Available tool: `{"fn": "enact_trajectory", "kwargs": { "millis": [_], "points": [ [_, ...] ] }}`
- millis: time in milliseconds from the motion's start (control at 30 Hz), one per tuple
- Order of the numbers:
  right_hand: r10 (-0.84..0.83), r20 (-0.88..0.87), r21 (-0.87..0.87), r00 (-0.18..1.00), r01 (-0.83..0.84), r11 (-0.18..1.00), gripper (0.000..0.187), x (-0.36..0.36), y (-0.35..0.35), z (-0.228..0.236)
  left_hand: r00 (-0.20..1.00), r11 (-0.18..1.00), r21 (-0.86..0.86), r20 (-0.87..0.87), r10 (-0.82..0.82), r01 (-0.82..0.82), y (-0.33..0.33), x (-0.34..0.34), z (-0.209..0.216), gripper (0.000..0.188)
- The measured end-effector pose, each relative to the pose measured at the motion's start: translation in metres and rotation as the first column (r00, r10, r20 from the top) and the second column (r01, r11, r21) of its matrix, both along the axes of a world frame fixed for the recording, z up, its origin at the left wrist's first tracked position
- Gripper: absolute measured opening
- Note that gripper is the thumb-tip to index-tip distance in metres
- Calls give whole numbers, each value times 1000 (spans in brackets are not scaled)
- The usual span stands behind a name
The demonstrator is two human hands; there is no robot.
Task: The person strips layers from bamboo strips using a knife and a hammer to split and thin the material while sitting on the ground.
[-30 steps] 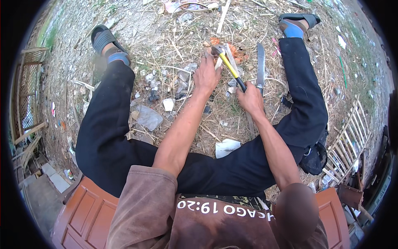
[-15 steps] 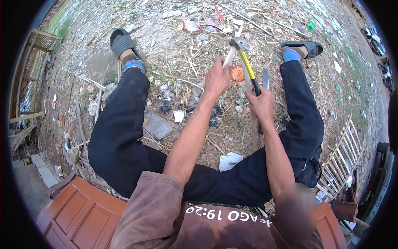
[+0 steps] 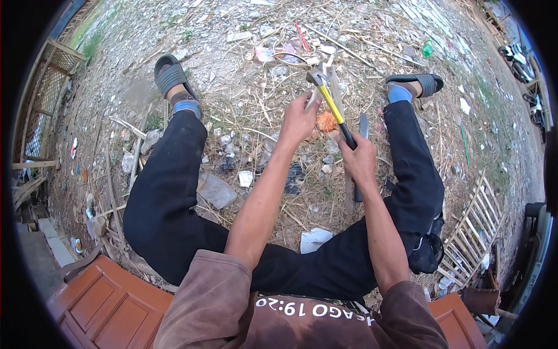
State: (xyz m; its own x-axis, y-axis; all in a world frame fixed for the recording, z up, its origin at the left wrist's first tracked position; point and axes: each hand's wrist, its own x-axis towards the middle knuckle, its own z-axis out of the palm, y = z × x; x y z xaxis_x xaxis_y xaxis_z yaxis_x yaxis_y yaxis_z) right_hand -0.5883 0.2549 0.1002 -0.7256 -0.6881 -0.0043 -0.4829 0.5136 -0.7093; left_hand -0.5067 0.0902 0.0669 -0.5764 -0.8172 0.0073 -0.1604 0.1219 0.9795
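My left hand is closed around a short, pale strip that looks like wood; its far end meets the hammer's head. My right hand grips a claw hammer by the black end of its yellow-and-black handle. The hammer's metal head is up and to the left, just beyond my left fingers. Whether head and strip touch, I cannot tell. Under the hammer a long, weathered wooden slat runs away from me on the ground. Beside my right hand lies a large knife with a broad grey blade.
My sandalled feet are spread on littered, stony ground. An orange fibrous lump lies between my hands, and a clear plastic piece near my left leg. A slatted wooden frame stands at right. Brown panelled wood is behind me.
The whole view has shifted, with the ground lower in the picture. The hammer's head has moved slightly left and nearer the strip's end. Both hands keep their grips.
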Motion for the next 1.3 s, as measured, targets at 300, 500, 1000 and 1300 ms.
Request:
{"fn": "enact_trajectory", "kwargs": {
  "millis": [300, 500, 1000, 1300],
  "points": [
    [13, 14, -20, 1000, -13, 1000, 26, 6, -32, 41, 995, 994, -43, 11, 104, -103, -24, 15, 66, 29],
    [56, 5, -385, 998, -49, 922, 37, -7, -48, 94, 952, 986, 150, -305, -27, 76, -46, 26, 175, 29],
    [162, 251, -828, 954, 125, 547, 25, -6, 6, 205, 983, 429, -898, -151, -106, -92, -73, -14, 224, 33],
    [-169, 406, -126, 898, 238, 963, 35, -13, 58, 16, 836, 526, -678, 534, -126, 513, -85, 3, 14, 32]
  ]
}}
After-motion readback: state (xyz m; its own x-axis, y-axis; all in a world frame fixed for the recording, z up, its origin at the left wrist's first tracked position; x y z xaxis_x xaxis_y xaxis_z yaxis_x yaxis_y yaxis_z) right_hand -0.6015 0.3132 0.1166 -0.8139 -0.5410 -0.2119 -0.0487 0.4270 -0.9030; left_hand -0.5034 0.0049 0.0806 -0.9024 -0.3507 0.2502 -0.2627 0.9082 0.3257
